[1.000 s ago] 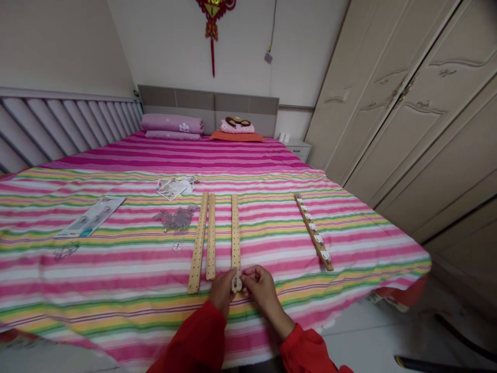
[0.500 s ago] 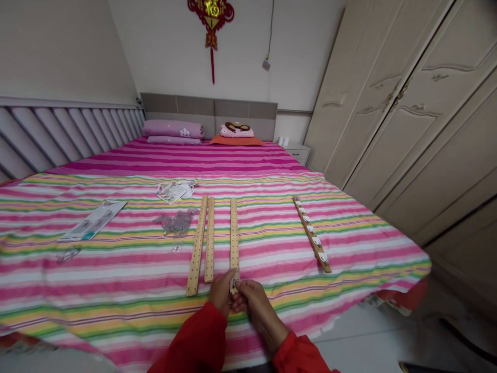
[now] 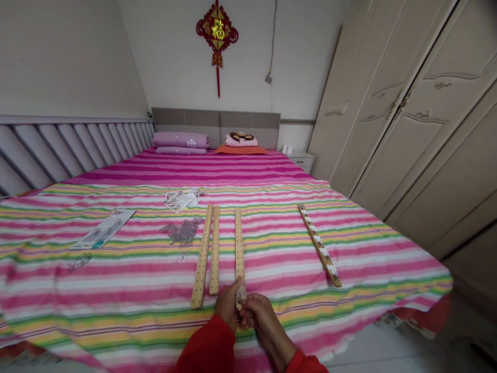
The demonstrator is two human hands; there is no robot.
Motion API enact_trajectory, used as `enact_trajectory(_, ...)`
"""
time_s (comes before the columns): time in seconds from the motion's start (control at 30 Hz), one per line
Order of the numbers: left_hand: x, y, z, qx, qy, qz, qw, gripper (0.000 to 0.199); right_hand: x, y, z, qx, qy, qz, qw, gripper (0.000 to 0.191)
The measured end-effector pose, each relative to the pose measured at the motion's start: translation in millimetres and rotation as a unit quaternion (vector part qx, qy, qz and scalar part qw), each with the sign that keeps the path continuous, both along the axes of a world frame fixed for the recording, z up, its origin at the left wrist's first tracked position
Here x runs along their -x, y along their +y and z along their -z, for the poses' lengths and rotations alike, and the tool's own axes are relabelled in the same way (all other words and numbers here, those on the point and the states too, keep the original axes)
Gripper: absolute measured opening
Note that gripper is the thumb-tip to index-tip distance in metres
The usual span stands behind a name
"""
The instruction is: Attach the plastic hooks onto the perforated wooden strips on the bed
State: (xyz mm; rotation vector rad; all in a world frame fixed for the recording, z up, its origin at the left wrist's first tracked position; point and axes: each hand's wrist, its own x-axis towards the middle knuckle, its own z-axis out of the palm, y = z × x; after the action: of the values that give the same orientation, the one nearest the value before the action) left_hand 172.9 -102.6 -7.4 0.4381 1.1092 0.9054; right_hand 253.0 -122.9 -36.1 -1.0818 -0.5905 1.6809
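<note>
A pale wooden strip with rows of small holes (image 3: 239, 243) lies lengthwise on the striped bedspread, its near end between my hands. My left hand (image 3: 227, 305) grips that end from the left, thumb on top. At the right, my right hand (image 3: 257, 313) has its fingertips pinched against the same end, by a small shiny piece (image 3: 239, 297) too small to name. Left of it lie two more holed wooden strips, a longer one (image 3: 202, 259) and a shorter one (image 3: 214, 254). Farther right rests a wooden strip carrying several white round pieces (image 3: 318, 240).
Left of the strips lie a heap of small clear items (image 3: 185, 230), white packaging cards (image 3: 182, 200), a long blister card (image 3: 105, 229) and a thin clear item (image 3: 79, 261). The striped bedspread (image 3: 147, 305) ends at the right, near a wardrobe (image 3: 388, 134).
The view has tilted up a little, so everything sits lower in the picture. Both hands remain at the near end of the strip; the right fingers have curled slightly.
</note>
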Motion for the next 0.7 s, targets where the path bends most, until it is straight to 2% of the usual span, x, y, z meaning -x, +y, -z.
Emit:
enact_trajectory(0.1,-2,0,-3.5,0.004,0.015,-0.013,1.000,0.059,-1,0,2.6,-0.014,0.000,-0.001,1.000,0.021)
enact_trajectory(0.23,-2,2,-7.7,0.017,0.009,0.000,1.000,0.062,-3,4,7.7,-0.012,0.007,-0.004,1.000,0.027)
enact_trajectory(0.37,14,-10,-1.3,0.021,-0.015,0.030,0.999,0.054,-9,6,11.2,-0.032,0.006,-0.026,0.999,0.033)
enact_trajectory(0.47,43,-28,4.2,0.000,0.086,-0.005,0.996,0.042,-15,4,11.7,-0.035,-0.004,-0.054,0.998,0.035)
enact_trajectory(0.57,83,-35,-4.5,-0.029,0.133,-0.039,0.990,0.041,-18,-1,10.7,-0.027,-0.015,-0.054,0.998,0.038)
enact_trajectory(0.67,123,-17,-25.5,-0.207,0.247,-0.117,0.940,0.036,-18,-6,9.1,-0.018,-0.020,-0.042,0.999,0.040)
enact_trajectory(0.7,135,-6,-31.7,-0.238,0.281,-0.138,0.919,0.037,-17,-7,8.5,-0.018,-0.020,-0.035,0.999,0.040)
